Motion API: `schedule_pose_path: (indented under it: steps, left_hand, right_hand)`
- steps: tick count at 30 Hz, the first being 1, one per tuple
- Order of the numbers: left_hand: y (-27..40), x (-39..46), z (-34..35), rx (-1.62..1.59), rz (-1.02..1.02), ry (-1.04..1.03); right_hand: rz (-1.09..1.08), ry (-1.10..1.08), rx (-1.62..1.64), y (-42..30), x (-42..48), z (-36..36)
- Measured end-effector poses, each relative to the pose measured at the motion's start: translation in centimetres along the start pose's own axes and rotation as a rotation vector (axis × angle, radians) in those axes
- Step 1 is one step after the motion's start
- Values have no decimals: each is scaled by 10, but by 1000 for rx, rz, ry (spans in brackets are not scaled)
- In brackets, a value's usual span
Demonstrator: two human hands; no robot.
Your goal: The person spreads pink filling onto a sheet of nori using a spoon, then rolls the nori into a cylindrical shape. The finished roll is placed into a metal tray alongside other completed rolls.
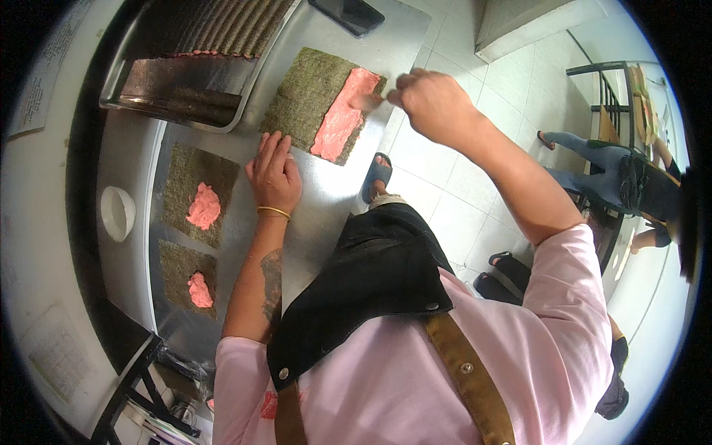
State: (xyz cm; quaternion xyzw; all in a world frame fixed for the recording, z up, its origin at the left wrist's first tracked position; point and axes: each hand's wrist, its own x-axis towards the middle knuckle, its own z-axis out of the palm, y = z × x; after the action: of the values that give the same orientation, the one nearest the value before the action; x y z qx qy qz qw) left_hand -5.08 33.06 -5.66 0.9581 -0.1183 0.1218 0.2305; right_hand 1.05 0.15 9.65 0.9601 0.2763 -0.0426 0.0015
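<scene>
A dark green nori sheet (pixel 303 92) lies on the steel table (pixel 317 194). A band of pink paste (pixel 340 125) covers much of its right side. My right hand (pixel 434 105) grips a small spreading utensil (pixel 367 102), whose blurred end is over the paste; its exact kind is unclear. My left hand (pixel 275 172) rests palm down, fingertips at the sheet's lower left corner, holding nothing. To its left lie two more nori sheets (pixel 181 164) (pixel 173 267), each with a pink paste lump (pixel 204 207) (pixel 200 290) on it.
Beyond my left hand, a metal tray (pixel 245 111) contains rows of dark nori-wrapped rolls (pixel 217 28). A phone (pixel 356 16) lies at the table's far end. A white bowl (pixel 118 214) stands at left. Other people (pixel 606 167) are at right, near a black rack (pixel 603 67).
</scene>
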Motion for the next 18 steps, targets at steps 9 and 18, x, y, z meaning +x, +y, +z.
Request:
schedule_pose_path:
  steps: [9, 18]
  left_hand:
    - [5, 0, -1, 17, 8, 23]
    - [2, 0, 0, 22, 11, 14]
  right_hand:
    - [-24, -50, 205, -45, -16, 41]
    - [2, -108, 171, -39, 1, 41]
